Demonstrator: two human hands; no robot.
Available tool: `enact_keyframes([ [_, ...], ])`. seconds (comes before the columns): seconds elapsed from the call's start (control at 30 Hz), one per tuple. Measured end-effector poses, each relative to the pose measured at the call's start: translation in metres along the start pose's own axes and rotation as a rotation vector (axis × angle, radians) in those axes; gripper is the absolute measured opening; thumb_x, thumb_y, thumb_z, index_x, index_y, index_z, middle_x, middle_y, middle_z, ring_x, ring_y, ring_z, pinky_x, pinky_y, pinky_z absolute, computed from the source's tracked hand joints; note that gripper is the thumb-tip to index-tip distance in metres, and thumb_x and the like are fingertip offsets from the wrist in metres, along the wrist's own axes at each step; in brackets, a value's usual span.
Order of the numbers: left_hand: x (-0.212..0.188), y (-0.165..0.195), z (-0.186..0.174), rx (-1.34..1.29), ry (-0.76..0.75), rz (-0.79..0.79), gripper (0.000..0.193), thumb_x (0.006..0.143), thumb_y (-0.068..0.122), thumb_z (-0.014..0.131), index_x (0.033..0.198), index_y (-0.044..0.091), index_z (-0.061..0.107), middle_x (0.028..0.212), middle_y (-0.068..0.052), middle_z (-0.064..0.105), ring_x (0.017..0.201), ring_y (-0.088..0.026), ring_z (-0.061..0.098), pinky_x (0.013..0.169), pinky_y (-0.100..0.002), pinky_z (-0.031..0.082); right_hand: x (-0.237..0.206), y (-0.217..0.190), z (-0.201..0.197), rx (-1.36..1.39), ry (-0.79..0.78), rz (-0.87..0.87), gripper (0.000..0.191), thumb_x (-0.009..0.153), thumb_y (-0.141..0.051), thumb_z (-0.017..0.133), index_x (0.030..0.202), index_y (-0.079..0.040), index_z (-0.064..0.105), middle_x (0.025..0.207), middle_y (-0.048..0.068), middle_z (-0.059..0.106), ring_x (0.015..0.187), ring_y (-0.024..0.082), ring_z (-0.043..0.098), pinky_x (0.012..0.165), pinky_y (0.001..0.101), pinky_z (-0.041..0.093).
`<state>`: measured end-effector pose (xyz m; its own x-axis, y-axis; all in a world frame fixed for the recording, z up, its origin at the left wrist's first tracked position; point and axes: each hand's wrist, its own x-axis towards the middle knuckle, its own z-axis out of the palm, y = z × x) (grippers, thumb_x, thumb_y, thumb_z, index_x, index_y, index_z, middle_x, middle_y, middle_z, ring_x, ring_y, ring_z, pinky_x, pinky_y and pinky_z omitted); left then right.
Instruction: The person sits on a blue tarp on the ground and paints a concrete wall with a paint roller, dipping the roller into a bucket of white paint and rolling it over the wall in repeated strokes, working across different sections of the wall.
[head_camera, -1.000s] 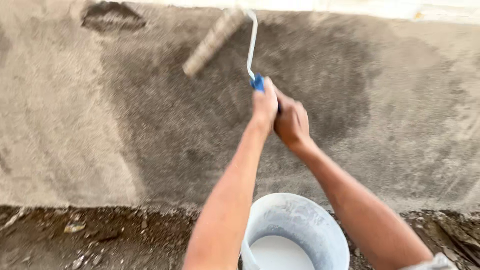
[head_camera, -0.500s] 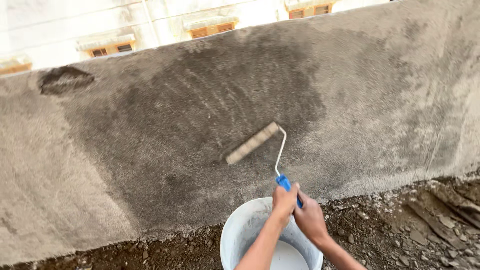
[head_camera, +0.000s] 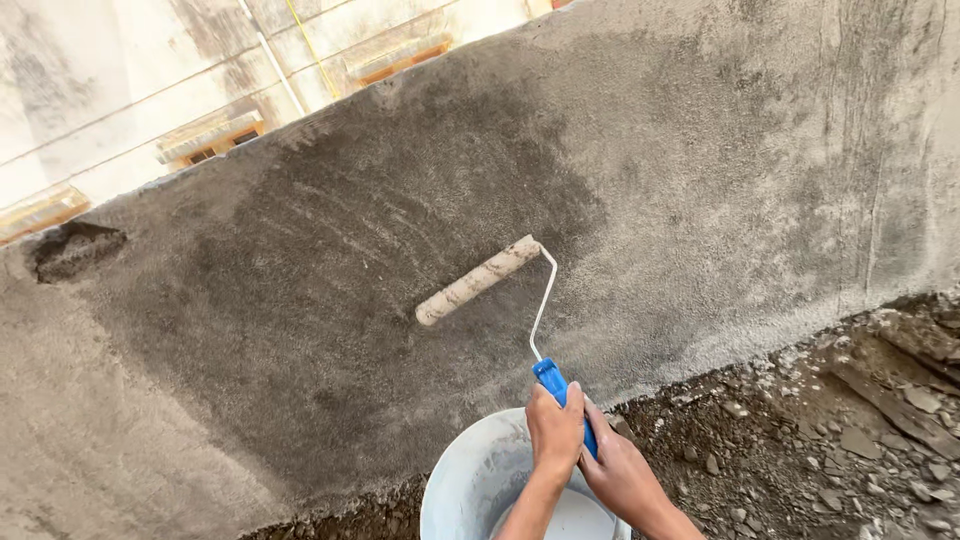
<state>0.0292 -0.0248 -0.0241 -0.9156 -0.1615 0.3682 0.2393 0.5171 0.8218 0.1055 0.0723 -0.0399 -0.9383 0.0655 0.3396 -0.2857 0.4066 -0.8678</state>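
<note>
Both of your hands are wrapped around the blue handle (head_camera: 560, 392) of the paint roller (head_camera: 478, 281); your left hand (head_camera: 556, 432) sits higher and nearer the wall, its fingers curled tight on the grip, and your right hand (head_camera: 622, 478) closes on the lower end of the same handle, just beside and touching the left; neither hand has any slack in it. From the handle a thin bent wire frame rises up and left to the roller sleeve, which is pale, speckled with grit, and lies tilted against the rough grey concrete wall (head_camera: 760, 180), its right end higher than its left; the sleeve rests inside a broad dark damp patch (head_camera: 330, 300) on that wall, with faint slanting streaks just above it; the wall to the right and lower left of the patch is lighter and drier. Directly beneath your wrists stands a white bucket (head_camera: 455, 490) with pale liquid in it, its rim close to the foot of the wall; loose rubble and dirt (head_camera: 840, 430) cover the ground to your right; a dark hollow (head_camera: 75, 250) shows near the wall's top edge on the left.
</note>
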Motion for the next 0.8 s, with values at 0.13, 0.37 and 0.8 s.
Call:
enact_keyframes([
  [0.13, 0.01, 0.001, 0.022, 0.088, -0.019, 0.027, 0.038, 0.09, 0.031, 0.07, 0.091, -0.005, 0.06, 0.093, -0.027, 0.069, 0.09, -0.044, 0.068, 0.082, -0.052, 0.051, -0.003, 0.011, -0.006, 0.013, 0.1, -0.161, 0.064, 0.092, -0.018, 0.062, 0.149, -0.002, 0.037, 0.109, 0.032, 0.069, 0.1, 0.048, 0.066, 0.082, 0.051, 0.052],
  [0.37, 0.017, -0.011, 0.048, 0.203, -0.104, -0.097, 0.036, 0.091, 0.03, 0.067, 0.096, -0.005, 0.062, 0.095, -0.027, 0.07, 0.094, -0.043, 0.069, 0.085, -0.052, 0.052, 0.01, 0.018, -0.042, 0.049, -0.285, 0.21, 0.097, 0.08, -0.016, 0.072, 0.164, -0.016, 0.025, 0.082, 0.024, 0.069, 0.069, 0.03, 0.064, 0.072, 0.0386, 0.053],
  [0.8, 0.026, -0.01, 0.042, 0.273, -0.029, -0.138, 0.034, 0.087, 0.028, 0.068, 0.098, -0.004, 0.062, 0.097, -0.027, 0.07, 0.096, -0.044, 0.069, 0.085, -0.052, 0.052, -0.007, 0.04, -0.004, 0.271, 0.011, -0.206, 0.058, 0.082, -0.003, 0.075, 0.136, 0.004, 0.054, 0.11, 0.021, 0.073, 0.097, 0.034, 0.074, 0.082, 0.038, 0.058],
])
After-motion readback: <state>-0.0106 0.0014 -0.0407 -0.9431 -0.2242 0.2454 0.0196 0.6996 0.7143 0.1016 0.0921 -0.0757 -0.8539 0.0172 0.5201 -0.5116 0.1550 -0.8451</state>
